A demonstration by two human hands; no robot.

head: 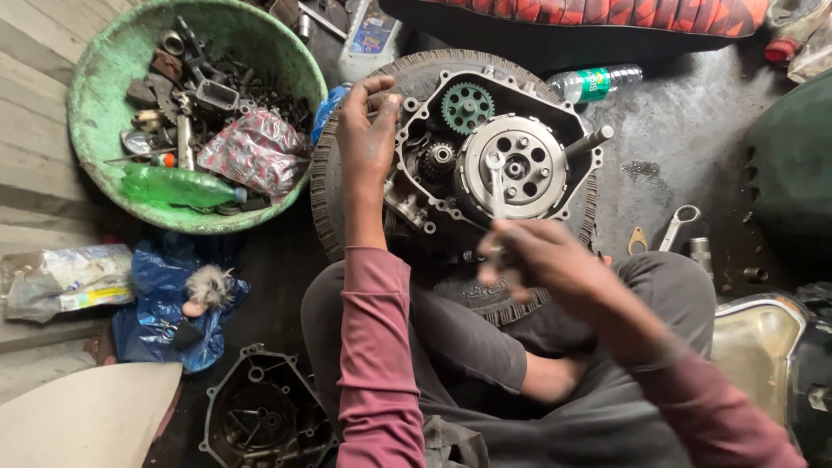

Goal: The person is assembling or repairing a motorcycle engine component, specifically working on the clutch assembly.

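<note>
An opened engine case (568, 121) rests on a worn tyre (322, 195) in front of my crossed legs. A round silver clutch assembly (513, 165) sits at its centre, with a green toothed gear (467, 107) above it to the left. My left hand (366, 130) grips the case's left rim, fingers curled over the edge. My right hand (542, 258), blurred by motion, holds a slim metal tool (495, 186) whose tip stands on the clutch.
A green basin (95, 95) of metal parts, a green bottle and a red foil packet stands at upper left. A spanner (677, 225) and a gasket lie at right. An engine cover (260, 416) lies lower left, blue plastic bags beside it.
</note>
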